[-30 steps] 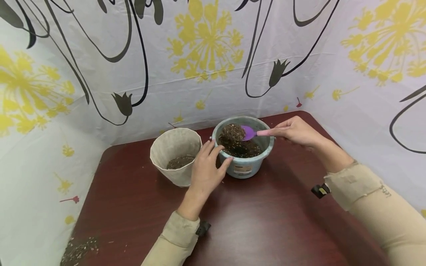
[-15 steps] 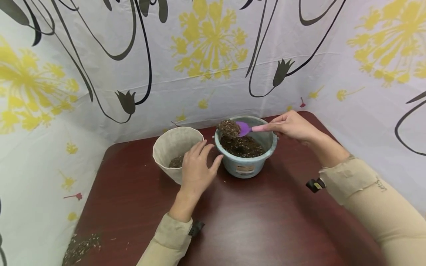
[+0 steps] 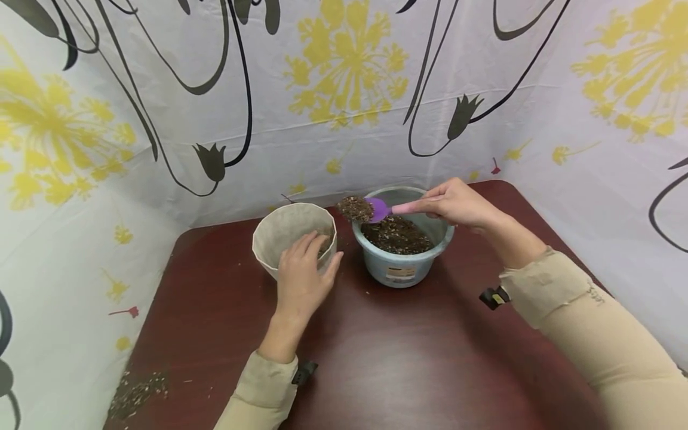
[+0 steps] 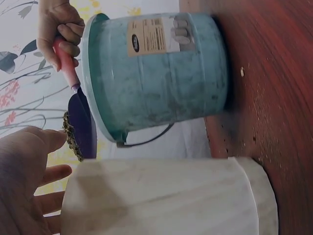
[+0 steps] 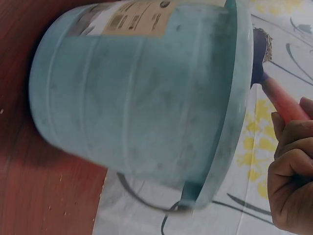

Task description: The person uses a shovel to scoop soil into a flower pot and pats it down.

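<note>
My right hand point(image 3: 463, 206) grips the pink handle of a purple hand trowel point(image 3: 380, 210). Dark, speckled potting soil point(image 3: 356, 209) is heaped on its blade, over the left rim of a pale blue bucket point(image 3: 395, 272). More soil point(image 3: 400, 236) lies inside that bucket. To its left stands a whitish planter pot point(image 3: 276, 233) with some soil in it, partly hidden by my left hand point(image 3: 302, 279). The left fingers reach over the pot's near rim, loosely extended; whether they touch it I cannot tell. In the left wrist view, the loaded blade is close to the left fingertips.
Both containers stand on a dark red-brown table point(image 3: 408, 352) near a patterned sheet point(image 3: 290, 143) hung behind. Spilled soil point(image 3: 137, 391) lies at the table's front left. The bucket's wire handle point(image 4: 149, 138) hangs down its side.
The right hand has moved the loaded trowel leftward, from inside the bucket to over its left rim. My left hand has left the bucket's rim and shifted left to the pot.
</note>
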### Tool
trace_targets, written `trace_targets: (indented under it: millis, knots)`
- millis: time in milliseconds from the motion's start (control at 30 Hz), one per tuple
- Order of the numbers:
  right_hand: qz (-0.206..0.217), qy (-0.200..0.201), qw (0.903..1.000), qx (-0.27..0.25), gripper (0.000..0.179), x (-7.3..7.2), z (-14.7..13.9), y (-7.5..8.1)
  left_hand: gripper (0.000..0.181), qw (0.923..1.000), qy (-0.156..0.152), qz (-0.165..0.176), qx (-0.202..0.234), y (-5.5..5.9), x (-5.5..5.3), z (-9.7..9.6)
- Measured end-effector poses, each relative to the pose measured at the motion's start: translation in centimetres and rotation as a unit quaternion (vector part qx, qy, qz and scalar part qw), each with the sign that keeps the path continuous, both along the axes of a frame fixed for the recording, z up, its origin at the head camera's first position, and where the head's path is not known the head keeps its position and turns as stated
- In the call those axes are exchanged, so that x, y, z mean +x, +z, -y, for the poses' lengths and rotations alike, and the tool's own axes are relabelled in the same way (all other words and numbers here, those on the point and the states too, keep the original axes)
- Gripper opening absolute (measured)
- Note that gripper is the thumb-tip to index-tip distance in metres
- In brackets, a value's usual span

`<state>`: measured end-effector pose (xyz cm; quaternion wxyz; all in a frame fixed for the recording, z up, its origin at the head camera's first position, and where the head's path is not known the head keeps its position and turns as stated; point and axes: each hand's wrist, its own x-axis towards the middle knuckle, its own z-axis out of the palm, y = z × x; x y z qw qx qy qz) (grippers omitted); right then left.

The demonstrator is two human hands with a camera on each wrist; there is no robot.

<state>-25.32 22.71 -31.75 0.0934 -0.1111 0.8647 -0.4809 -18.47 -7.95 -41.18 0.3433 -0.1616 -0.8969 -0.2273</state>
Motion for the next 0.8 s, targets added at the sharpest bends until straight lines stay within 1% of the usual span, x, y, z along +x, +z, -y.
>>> trace_targets:
  millis: [100,300,400,533,600,700,733,800]
  knots:
    - [-0.009,0.008,0.9999,0.007,0.036,-0.2,1.0,-0.1,0.037,1.0000,0.005,0.003,0.003,-0.1,0.1,0.8]
    - [-0.008,0.034,0.9994,0.002,0.035,-0.6,2.8,-0.4,0.037,0.9997,0.022,0.011,0.009,-0.3,0.4,2.3]
    - [-0.014,0.044,0.9989,-0.003,0.028,-0.7,3.5,-0.3,0.038,0.9994,0.031,0.013,0.009,-0.5,0.5,2.8]
    - [-0.018,0.043,0.9989,-0.001,0.027,-0.8,4.3,-0.4,0.040,0.9992,0.036,0.010,0.012,-0.7,0.6,3.6]
    - [-0.014,0.042,0.9990,0.002,0.030,-0.8,4.7,-0.4,0.041,0.9991,0.041,0.002,0.014,-0.8,0.7,4.0]
    - [-0.010,0.044,0.9990,0.000,0.031,-0.8,5.4,-0.5,0.047,0.9982,0.057,-0.010,0.013,-1.0,0.9,4.7]
    - [-0.008,0.047,0.9988,-0.002,0.028,-0.8,5.6,-0.5,0.050,0.9978,0.065,-0.011,0.013,-1.0,1.0,4.9]
    - [-0.005,0.042,0.9991,0.003,0.030,-0.8,6.1,-0.6,0.055,0.9965,0.082,-0.013,0.014,-1.2,1.2,5.4]
